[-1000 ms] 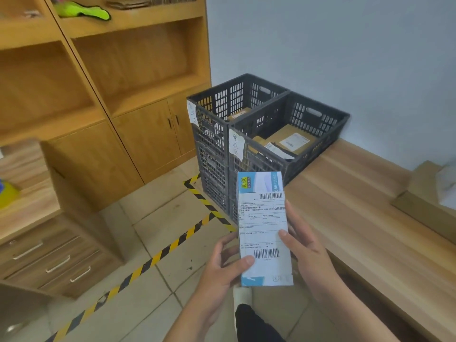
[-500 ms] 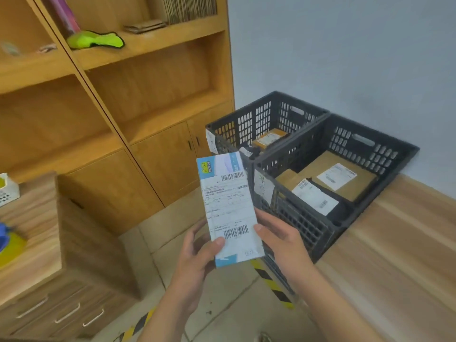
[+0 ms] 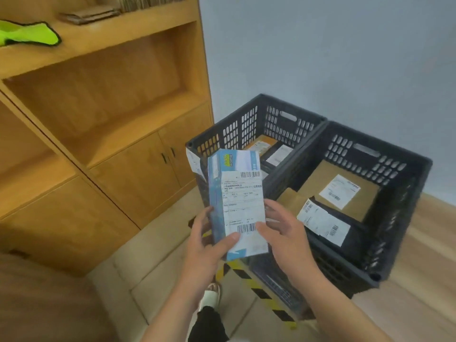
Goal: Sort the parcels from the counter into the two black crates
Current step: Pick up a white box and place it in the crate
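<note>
Gripping one parcel (image 3: 240,206), apparently boxed

The single head-worn wide-angle camera looks forward and down, close over the parcel (image 3: 237,201), toward the black crates (image 3: 370,154) beyond.

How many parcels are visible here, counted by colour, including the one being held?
Brown parcels: 3
Black bags: 2
Blue and white box: 1
Total: 6
</note>
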